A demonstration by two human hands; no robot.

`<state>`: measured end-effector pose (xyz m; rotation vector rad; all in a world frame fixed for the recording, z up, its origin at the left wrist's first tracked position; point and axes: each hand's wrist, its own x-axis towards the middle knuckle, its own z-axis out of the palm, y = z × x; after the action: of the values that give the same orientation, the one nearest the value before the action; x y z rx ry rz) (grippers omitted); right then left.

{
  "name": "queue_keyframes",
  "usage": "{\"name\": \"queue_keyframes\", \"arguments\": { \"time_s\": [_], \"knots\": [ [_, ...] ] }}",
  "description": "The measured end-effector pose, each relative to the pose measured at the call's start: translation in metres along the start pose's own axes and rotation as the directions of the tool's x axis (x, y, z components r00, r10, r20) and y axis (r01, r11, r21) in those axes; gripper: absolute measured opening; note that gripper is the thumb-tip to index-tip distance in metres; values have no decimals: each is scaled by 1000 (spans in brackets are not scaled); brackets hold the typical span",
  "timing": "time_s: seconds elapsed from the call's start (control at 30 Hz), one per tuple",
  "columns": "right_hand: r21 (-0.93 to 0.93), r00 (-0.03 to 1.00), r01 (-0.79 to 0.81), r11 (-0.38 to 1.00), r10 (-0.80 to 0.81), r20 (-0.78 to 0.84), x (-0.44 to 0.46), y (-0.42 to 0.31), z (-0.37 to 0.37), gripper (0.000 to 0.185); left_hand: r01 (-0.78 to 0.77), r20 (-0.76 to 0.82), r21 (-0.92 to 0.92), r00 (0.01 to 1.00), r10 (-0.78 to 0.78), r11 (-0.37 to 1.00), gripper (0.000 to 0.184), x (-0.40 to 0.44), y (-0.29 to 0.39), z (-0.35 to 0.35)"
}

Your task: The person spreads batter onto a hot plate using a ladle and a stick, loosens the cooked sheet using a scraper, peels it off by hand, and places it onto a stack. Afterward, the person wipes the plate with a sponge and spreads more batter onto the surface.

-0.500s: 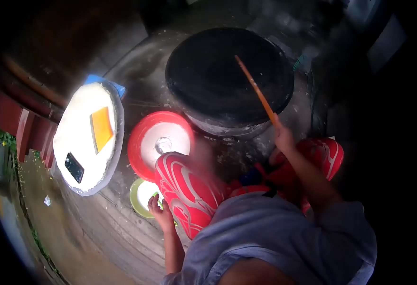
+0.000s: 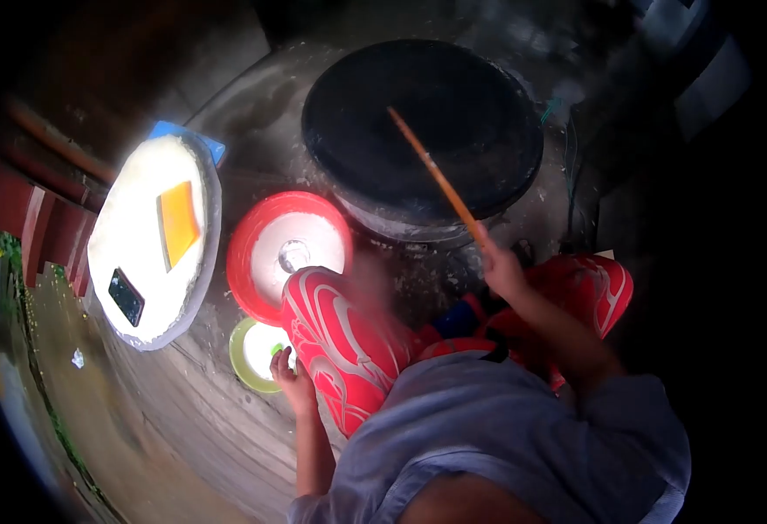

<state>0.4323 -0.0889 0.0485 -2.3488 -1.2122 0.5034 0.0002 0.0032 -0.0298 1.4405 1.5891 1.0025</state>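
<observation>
Basically, R grip [image 2: 503, 272] clamped wooden stick [image 2: 436, 173], blk disc [image 2: 357, 131] ahead. L grip [image 2: 295, 386], loosely apart, was by grn bowl [image 2: 241, 361].

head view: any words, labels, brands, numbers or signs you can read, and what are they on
No readable text anywhere.
Phone: no lettering can be made out.
Blue item: partly hidden; any print is too small or blurred to read.
Red trousers: pale curved lines, no legible letters.
Stick and black disc: no lettering visible.
</observation>
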Motion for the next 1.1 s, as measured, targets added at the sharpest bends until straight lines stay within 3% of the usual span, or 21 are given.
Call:
{"name": "queue_keyframes", "arguments": {
  "time_s": [0.03, 0.07, 0.13, 0.2, 0.27, 0.33, 0.37, 0.4, 0.47, 0.53, 0.6, 0.67, 0.73, 0.77, 0.83, 0.87, 0.93, 1.0, 1.03, 1.1],
  "knots": [
    [150, 963, 239, 959, -254, 91, -10, -28, 3, 55, -10, -4, -8, 1000, 10, 1000, 30, 2, -6, 1],
    [178, 893, 397, 900, -424, 149, -11, -46, 7, 50, 5, -19, -10, 1000, -5, 1000, 30, 3, -11, 2],
    [310, 889, 309, 899, -388, 241, 1, -87, -8, 48, 49, -35, 1, 998, -49, 999, 30, 2, -19, 2],
    [370, 927, 268, 889, -342, 152, 27, -117, -22, 45, 9, -88, 181, 996, 8, 984, 32, 2, -38, -1],
    [318, 806, 564, 762, -592, -8, 49, -149, -39, 41, 48, -126, 487, 992, 16, 872, 36, -1, -58, -8],
    [272, 750, 539, 797, -601, 276, 48, -200, -77, 39, 335, -220, 648, 942, -253, 684, 43, -3, -67, -5],
    [289, 708, 562, 775, -631, 316, 45, -227, -86, 39, 432, -258, 700, 895, -363, 568, 51, -5, -62, -3],
    [191, 646, 608, 770, -621, 444, 40, -251, -92, 38, 478, -296, 750, 861, -414, 457, 59, -7, -71, 0],
    [102, 559, 674, 732, -595, 577, 33, -285, -76, 37, 575, -272, 680, 774, -571, 456, 64, -8, -74, -2],
    [-85, 373, 895, 438, -628, 683, 22, -320, -44, 32, 591, -215, 589, 773, -597, 552, 65, -12, -110, 4],
    [-173, 340, 929, 326, -577, 743, 15, -340, 14, 25, 596, -219, 560, 776, -591, 576, 57, -7, -122, 5],
    [-211, 281, 953, 218, -368, 887, 20, -359, 76, 21, 599, -225, 535, 780, -583, 595, 50, -3, -128, 2],
    [-233, 301, 934, 270, -245, 921, 21, -371, 119, 22, 631, -220, 327, 775, -592, 704, 28, -6, -132, -7],
    [-220, 284, 941, 257, -249, 926, 23, -372, 137, 22, 643, -235, 319, 765, -600, 696, 28, -11, -133, -11],
    [-196, 309, 913, 358, -292, 905, 26, -370, 167, 23, 505, -290, 92, 838, -462, 858, 27, -31, -127, -17],
    [-185, 294, 919, 349, -293, 910, 27, -366, 180, 23, 516, -302, 89, 829, -470, 852, 27, -43, -123, -18],
    [-235, 373, 876, 420, -282, 884, 31, -361, 196, 25, 350, -239, 62, 914, -327, 935, 29, -54, -113, -16],
    [-215, 381, 852, 478, -281, 881, 38, -351, 201, 27, 240, -197, 37, 953, -228, 970, 30, -55, -106, -12],
    [-202, 399, 817, 540, -278, 874, 40, -346, 202, 28, 330, -208, -64, 918, -336, 942, 30, -48, -117, -7],
    [-210, 386, 819, 534, -241, 891, 44, -344, 203, 29, 492, -226, -228, 813, -537, 840, 30, -29, -145, -5]
  ]
}}
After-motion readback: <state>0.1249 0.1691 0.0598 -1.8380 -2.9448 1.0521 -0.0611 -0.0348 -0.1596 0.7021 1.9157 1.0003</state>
